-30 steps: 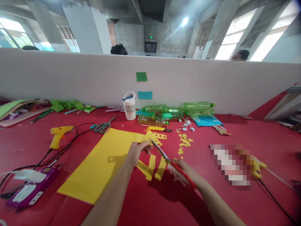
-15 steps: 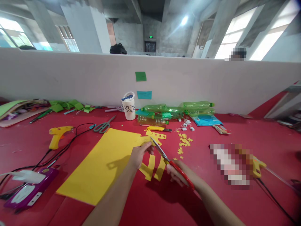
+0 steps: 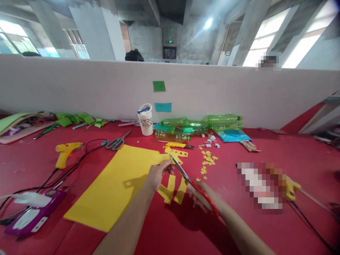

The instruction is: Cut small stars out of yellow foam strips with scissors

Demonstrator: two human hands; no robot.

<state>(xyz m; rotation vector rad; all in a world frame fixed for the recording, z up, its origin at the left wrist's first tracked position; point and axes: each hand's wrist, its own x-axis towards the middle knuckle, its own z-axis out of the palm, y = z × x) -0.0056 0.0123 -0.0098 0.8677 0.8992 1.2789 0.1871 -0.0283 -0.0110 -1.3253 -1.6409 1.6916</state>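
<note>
Left hand pinches a small yellow strip between thumb and fingers; right hand is wrapped round the handles of the red-handled scissors. Hands are apart, scissors bridging the gap.

Why this grip, my read: left steadies the strip and leaves its right end free, so the blades get access without fingers in the way. Blades point far-left, tips at the strip. Can't tell whether they're parted or actually biting; too small.

Layout looks practical too. Large yellow sheet lies flat to the left, partly under the left forearm, probably as stock within reach. Cut-out stars sit in a loose group right of the blades, likely kept away from scraps. Punched strip with star-shaped holes lies just beyond the left fingertips, beside the utility knife.

Relative to hands: held strip is at the far side of the left hand, far-left of the right. Loose yellow pieces lie on the red table between the hands.
</note>
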